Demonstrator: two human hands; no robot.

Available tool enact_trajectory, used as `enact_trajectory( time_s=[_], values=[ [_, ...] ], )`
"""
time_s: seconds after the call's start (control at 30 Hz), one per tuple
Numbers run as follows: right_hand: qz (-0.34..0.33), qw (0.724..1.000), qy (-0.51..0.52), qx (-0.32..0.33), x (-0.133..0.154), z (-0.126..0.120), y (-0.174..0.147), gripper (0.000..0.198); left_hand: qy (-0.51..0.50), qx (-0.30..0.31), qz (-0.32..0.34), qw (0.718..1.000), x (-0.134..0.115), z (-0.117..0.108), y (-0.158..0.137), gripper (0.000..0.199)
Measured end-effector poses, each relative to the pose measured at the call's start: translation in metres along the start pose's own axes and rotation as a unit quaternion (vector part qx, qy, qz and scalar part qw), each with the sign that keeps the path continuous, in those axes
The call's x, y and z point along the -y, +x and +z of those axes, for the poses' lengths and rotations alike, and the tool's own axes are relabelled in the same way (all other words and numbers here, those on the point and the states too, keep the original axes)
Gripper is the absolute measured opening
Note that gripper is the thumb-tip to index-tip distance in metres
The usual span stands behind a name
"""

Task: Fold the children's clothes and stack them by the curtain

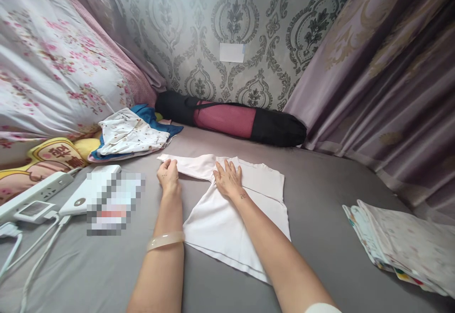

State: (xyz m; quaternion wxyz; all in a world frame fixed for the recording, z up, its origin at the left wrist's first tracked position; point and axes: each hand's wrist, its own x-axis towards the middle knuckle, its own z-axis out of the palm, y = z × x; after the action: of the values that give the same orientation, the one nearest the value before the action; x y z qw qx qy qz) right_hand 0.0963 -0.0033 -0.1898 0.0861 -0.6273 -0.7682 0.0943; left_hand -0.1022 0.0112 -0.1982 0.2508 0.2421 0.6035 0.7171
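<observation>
A small white long-sleeved shirt (227, 223) lies spread on the grey bed sheet (320, 256). One sleeve reaches out to the left, while the right side looks folded inward across the body. My left hand (168, 175) is closed around the cuff end of that left sleeve. Flat on the shirt near the shoulder, where the sleeve joins, rests my right hand (228, 179) with its fingers spread. A pale bangle (165, 241) circles my left wrist. Part of the shirt is hidden under my right forearm.
Folded clothes (408, 246) are stacked at the right. On the left lie a power strip (42, 194), a white power bank (88, 189) with cables, a yellow cushion (53, 156) and a crumpled blue-and-white garment (135, 133). A black-and-red rolled bag (227, 118) lies along the wall.
</observation>
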Motion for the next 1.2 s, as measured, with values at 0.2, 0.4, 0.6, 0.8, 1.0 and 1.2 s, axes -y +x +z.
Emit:
enact_trajectory(
  time_s=[0.2,0.4,0.6,0.8,1.0,1.2],
  values=[
    [0.012,0.999,-0.005,0.051,0.008,-0.011,0.003,0.054,-0.19,0.047,0.009,0.981,-0.042,0.01,-0.017,0.039],
    [0.053,0.995,-0.029,0.078,0.025,-0.02,0.011,0.056,-0.246,0.194,0.038,0.949,-0.071,0.016,-0.048,0.036],
    [0.067,0.997,0.018,0.029,0.027,-0.013,0.012,0.053,-0.215,0.262,0.049,0.94,-0.074,0.029,-0.069,0.041],
    [0.033,0.975,0.214,-0.05,-0.005,-0.016,0.003,0.045,-0.173,0.325,0.079,0.926,-0.064,0.047,-0.093,0.042],
    [0.218,0.803,0.543,-0.115,-0.041,-0.029,-0.017,0.031,-0.077,0.38,0.156,0.909,-0.056,0.058,-0.116,0.042],
    [0.296,0.62,0.722,-0.077,-0.072,-0.039,-0.042,0.03,0.067,0.47,0.253,0.843,-0.043,0.064,-0.143,0.043]
  ],
)
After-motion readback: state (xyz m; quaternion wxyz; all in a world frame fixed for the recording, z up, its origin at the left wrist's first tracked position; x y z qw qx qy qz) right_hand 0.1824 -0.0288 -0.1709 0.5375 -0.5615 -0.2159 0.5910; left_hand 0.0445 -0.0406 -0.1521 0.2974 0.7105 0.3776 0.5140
